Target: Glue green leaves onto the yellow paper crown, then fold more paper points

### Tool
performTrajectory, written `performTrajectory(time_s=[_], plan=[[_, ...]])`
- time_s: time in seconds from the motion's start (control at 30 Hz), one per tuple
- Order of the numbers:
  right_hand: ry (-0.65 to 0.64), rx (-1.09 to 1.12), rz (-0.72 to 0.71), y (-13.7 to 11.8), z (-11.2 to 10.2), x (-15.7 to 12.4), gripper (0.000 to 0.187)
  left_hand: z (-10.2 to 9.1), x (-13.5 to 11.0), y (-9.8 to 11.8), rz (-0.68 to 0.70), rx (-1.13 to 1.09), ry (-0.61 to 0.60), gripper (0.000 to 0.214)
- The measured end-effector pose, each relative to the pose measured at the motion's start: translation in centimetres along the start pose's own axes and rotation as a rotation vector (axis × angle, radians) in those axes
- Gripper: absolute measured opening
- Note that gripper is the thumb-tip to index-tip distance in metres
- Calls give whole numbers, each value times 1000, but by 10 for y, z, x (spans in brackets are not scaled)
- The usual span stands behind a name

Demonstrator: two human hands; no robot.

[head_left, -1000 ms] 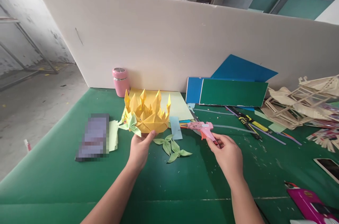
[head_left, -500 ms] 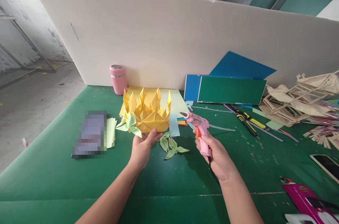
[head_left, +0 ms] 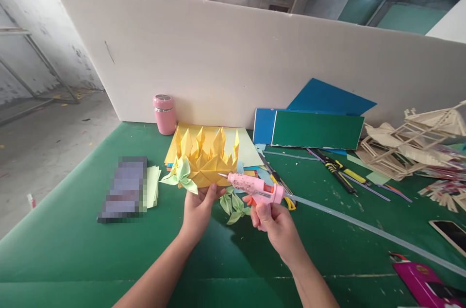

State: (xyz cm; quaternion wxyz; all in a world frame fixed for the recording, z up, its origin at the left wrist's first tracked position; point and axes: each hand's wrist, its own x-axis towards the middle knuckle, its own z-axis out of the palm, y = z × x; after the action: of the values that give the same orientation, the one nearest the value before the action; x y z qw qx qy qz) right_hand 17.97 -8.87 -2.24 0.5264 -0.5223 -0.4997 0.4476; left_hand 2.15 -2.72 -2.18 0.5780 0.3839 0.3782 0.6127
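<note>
A yellow folded-paper crown [head_left: 207, 172] with upright points rests in my left hand [head_left: 199, 213], which grips its lower edge. One pale green paper leaf piece [head_left: 183, 175] sits at the crown's left end. My right hand [head_left: 274, 225] is wrapped round a pink glue gun [head_left: 255, 187], its nozzle pointing left in front of the crown's right part; whether the tip touches the paper I cannot tell. A long clear glue stick [head_left: 364, 228] sticks out of the gun's back. Beneath and between the hands, more green paper leaves [head_left: 235, 206] lie on the table, partly hidden.
Left on the green table [head_left: 73, 249] are a blurred dark slab [head_left: 125, 189] and pale paper slips [head_left: 152, 186]. A pink flask [head_left: 165, 114] stands by the white board [head_left: 218, 55]. Cutters [head_left: 340, 174], a wooden stick model [head_left: 396, 138], a phone [head_left: 449, 236] and a magenta case [head_left: 418, 279] are rightward.
My right hand has swung the glue gun left, from upright to nearly level, bringing its nozzle to the crown. The crown has shifted slightly within view, still in my left hand.
</note>
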Motion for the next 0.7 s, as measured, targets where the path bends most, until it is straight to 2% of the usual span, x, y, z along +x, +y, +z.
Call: performTrajectory(time_s=[0.07, 0.23, 0.37, 0.47, 0.7], plan=[[0, -52, -22, 2, 0, -1, 61, 2, -1, 1, -6, 2, -4, 59], [90, -194, -102, 2, 1, -4, 56, 4, -2, 1, 9, -16, 7, 57], [63, -269, -114, -3, 4, -7, 52, 4, -3, 1, 10, -20, 4, 61], [107, -283, -123, -5, 5, -7, 49, 5, -3, 2, 10, -17, -12, 63], [63, -417, -222, -7, 3, -3, 48, 3, -4, 0, 6, -21, 4, 67]])
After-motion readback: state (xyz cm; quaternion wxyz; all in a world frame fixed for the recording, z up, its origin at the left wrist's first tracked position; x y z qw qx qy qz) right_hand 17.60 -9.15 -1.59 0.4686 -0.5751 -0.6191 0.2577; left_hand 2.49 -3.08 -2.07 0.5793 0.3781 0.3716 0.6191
